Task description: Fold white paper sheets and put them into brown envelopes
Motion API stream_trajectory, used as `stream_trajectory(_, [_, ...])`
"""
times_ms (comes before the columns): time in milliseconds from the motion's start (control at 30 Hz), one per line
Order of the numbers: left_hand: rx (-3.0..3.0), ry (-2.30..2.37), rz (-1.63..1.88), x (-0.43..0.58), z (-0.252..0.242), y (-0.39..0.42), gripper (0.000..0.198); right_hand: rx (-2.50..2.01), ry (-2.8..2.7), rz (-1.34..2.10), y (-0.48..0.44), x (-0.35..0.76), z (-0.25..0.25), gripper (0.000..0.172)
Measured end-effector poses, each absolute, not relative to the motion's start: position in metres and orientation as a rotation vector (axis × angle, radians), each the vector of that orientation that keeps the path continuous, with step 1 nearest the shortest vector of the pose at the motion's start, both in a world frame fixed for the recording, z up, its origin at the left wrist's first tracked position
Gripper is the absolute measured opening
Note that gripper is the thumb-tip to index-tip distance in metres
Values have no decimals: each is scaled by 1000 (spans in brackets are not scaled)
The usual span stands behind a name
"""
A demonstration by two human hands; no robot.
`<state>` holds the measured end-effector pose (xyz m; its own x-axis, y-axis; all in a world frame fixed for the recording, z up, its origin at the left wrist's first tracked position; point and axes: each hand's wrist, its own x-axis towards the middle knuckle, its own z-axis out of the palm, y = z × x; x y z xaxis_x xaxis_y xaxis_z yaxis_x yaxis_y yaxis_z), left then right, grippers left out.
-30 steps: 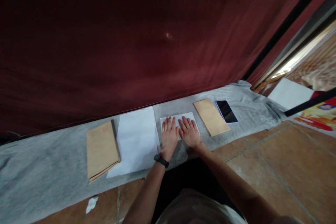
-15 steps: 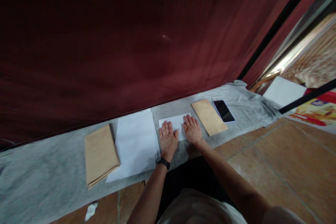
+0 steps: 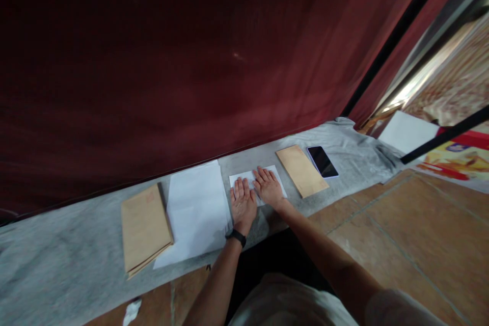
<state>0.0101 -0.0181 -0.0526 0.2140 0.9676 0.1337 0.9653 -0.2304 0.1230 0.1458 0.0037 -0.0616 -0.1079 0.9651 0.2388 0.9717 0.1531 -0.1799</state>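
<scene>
A small white paper (image 3: 280, 175), which looks folded, lies on the grey cloth. My left hand (image 3: 243, 206) rests flat on its left part, fingers stretched out. On its middle lies my right hand (image 3: 269, 187), fingers spread, close beside the left. Left of my hands is a stack of larger white sheets (image 3: 196, 209). A pile of brown envelopes (image 3: 145, 229) overlaps the left edge of those sheets. To the right of the small paper sits a single brown envelope (image 3: 302, 170).
A phone (image 3: 323, 161) lies right of the single envelope. The narrow grey-covered surface (image 3: 76, 249) runs along a dark red wall (image 3: 191, 61). A white box (image 3: 407, 133) and a colourful package (image 3: 464, 155) are at the right. A white scrap (image 3: 132, 311) lies on the tiled floor.
My right hand has slid left across the small paper towards my left hand, uncovering the paper's right end. My left hand stays on the left part. The view has shifted slightly.
</scene>
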Motion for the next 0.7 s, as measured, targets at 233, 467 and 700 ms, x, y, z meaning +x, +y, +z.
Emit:
stream_trajectory(233, [2441,1968,260,12,-51,-18,58,-2044,-1953,-33,6,167,-63,54])
stream_trajectory(467, [2428,1982,295,12,-52,-18,59,-2029,-1960,-39,-19,163,-61,54])
stream_trajectory(700, [2430,1977,278,13,-50,-18,59,-2001,-2049,9,-48,159,-64,53])
